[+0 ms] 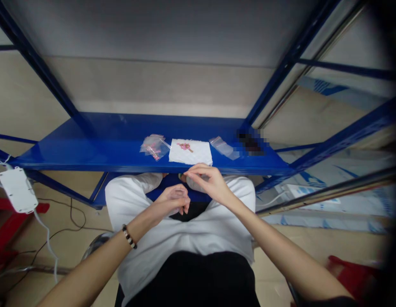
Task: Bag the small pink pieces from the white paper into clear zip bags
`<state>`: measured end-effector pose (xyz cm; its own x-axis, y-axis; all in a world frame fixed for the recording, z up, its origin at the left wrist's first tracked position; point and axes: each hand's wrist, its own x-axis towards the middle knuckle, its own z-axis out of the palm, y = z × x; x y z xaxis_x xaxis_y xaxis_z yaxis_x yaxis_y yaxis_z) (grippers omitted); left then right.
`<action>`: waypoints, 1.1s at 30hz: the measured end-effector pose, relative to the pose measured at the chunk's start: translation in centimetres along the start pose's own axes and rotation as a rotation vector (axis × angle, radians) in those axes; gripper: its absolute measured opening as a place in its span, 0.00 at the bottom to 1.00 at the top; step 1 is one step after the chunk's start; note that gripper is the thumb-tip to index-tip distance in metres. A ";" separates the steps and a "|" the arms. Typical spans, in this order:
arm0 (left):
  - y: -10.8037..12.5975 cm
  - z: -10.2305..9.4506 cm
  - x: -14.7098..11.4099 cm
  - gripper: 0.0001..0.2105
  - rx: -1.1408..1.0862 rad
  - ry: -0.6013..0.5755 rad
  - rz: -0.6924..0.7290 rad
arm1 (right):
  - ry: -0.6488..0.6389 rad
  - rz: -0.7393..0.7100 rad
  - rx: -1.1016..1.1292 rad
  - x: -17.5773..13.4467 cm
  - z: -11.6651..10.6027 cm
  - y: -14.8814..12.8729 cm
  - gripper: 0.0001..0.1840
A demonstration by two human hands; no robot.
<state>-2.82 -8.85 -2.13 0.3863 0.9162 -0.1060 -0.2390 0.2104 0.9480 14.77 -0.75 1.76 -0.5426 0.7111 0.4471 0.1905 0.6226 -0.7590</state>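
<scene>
Pink piece (185,146) lies on the white cloth, out of both hands. Blue shelf (114,145) carries it all. Right hand (215,181) is by the shelf's near edge, thumb and fingers narrow; left hand (172,200) is nearer and to the left, fingers curled. I cannot tell whether either pinches something tiny. Cloth (200,152) sits between clear bags (154,145) with pink bits, left, and a clear bag (226,147), right. Bracelet (129,237) circles the left wrist.

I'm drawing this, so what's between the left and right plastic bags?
In the head view, a white sheet with a small pink piece on it.
</scene>
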 end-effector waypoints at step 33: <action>-1.2 0.0 1.2 0.18 -0.060 0.093 -0.019 | -0.209 0.082 -0.792 12.7 -3.3 6.6 0.08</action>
<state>-2.08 -8.05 -3.40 0.3073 0.9390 -0.1542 -0.2866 0.2458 0.9260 11.89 13.44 4.02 -0.6281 0.7375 0.2483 0.7144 0.6730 -0.1918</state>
